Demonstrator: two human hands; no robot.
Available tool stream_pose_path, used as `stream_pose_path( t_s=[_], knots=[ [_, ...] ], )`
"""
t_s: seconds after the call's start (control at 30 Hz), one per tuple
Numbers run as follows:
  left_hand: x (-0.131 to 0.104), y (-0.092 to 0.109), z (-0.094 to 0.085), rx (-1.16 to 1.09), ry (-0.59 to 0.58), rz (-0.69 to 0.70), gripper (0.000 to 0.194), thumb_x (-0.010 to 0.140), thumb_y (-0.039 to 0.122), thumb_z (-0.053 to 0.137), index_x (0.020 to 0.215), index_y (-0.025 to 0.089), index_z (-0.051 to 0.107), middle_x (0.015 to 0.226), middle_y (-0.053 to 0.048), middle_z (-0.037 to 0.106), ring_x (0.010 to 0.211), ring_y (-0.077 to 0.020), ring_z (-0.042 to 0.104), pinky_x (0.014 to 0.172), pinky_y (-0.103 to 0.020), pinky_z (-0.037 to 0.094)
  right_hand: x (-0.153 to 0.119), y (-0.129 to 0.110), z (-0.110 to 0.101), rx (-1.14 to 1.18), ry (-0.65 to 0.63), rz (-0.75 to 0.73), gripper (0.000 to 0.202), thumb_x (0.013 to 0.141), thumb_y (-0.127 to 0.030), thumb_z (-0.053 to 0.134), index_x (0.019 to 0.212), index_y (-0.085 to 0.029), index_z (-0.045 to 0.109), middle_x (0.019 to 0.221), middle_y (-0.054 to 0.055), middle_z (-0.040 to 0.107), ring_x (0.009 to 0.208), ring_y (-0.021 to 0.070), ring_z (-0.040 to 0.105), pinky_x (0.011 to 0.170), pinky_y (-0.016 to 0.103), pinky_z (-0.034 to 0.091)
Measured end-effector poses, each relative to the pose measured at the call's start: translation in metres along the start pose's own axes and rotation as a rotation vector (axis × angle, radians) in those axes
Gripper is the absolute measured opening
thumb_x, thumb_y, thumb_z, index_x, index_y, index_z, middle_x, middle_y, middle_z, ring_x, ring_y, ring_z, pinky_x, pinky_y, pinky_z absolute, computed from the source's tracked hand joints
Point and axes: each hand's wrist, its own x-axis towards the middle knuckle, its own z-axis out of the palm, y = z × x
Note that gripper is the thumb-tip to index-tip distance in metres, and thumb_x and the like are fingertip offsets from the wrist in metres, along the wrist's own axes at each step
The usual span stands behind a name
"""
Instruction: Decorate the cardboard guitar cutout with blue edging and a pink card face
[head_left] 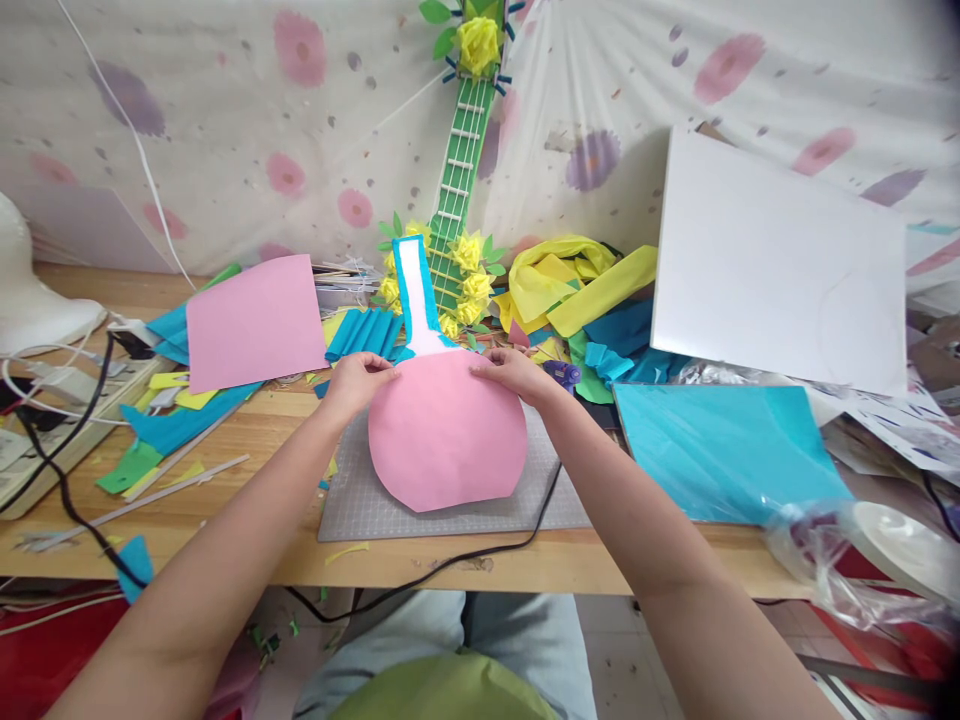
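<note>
A rounded piece of pink paper (450, 435) is held up over the grey cutting mat (345, 505). My left hand (356, 385) pinches its upper left edge, and my right hand (514, 375) pinches the upper right. Just beyond its top edge rises a white guitar-neck-shaped piece (417, 290) bordered in blue; the pink paper hides whatever lies below that neck. Whether the two are joined I cannot tell. Behind stands a green paper guitar (459, 170) with white strings and yellow paper flowers. A purple glue gun (562, 375) lies right of my right hand.
At left are a pink sheet (255, 322), blue scraps and a power strip (75, 430). A white board (780, 265) leans at right above a blue sheet (727, 450) and a roll of clear tape (892, 550). A black cord (450, 565) crosses the table's front.
</note>
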Motion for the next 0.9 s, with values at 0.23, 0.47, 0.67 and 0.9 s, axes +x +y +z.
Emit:
stream_pose_path(
  t_s=[0.23,0.47,0.67,0.9],
  knots=[
    [-0.004,0.005,0.0,-0.067,-0.014,0.009,0.023,0.048,0.033,0.074,0.061,0.019,0.063,0.067,-0.002,0.066,0.067,-0.0181,0.059,0.065,-0.029,0.043,0.001,0.002,0.001,-0.032,0.012,0.006,0.038,0.059,-0.053,0.064,0.067,-0.018,0.051,0.066,-0.001,0.052,0.062,0.0125,0.049,0.051,0.022,0.034],
    [-0.004,0.01,0.0,-0.007,0.021,-0.023,0.024,0.045,0.03,0.076,0.062,0.019,0.064,0.069,-0.003,0.066,0.069,-0.0194,0.058,0.066,-0.029,0.042,0.0,0.0,0.004,0.016,0.03,0.043,0.037,0.058,-0.05,0.066,0.068,-0.018,0.051,0.069,-0.001,0.054,0.063,0.0124,0.05,0.051,0.023,0.035],
    [-0.003,0.013,0.001,0.035,0.011,-0.047,0.016,0.05,0.03,0.074,0.059,0.02,0.065,0.066,-0.003,0.066,0.067,-0.0198,0.058,0.063,-0.029,0.04,-0.001,0.0,0.003,0.032,0.027,0.037,0.037,0.059,-0.05,0.066,0.068,-0.018,0.049,0.069,-0.001,0.052,0.061,0.0117,0.048,0.049,0.022,0.034],
    [-0.002,0.013,-0.002,0.035,-0.001,-0.085,0.015,0.05,0.031,0.074,0.054,0.02,0.066,0.061,-0.002,0.065,0.063,-0.0187,0.055,0.06,-0.029,0.037,-0.002,0.003,0.004,0.025,0.04,0.03,0.037,0.059,-0.051,0.065,0.07,-0.019,0.05,0.07,-0.001,0.053,0.063,0.0126,0.05,0.051,0.023,0.035]
  ],
)
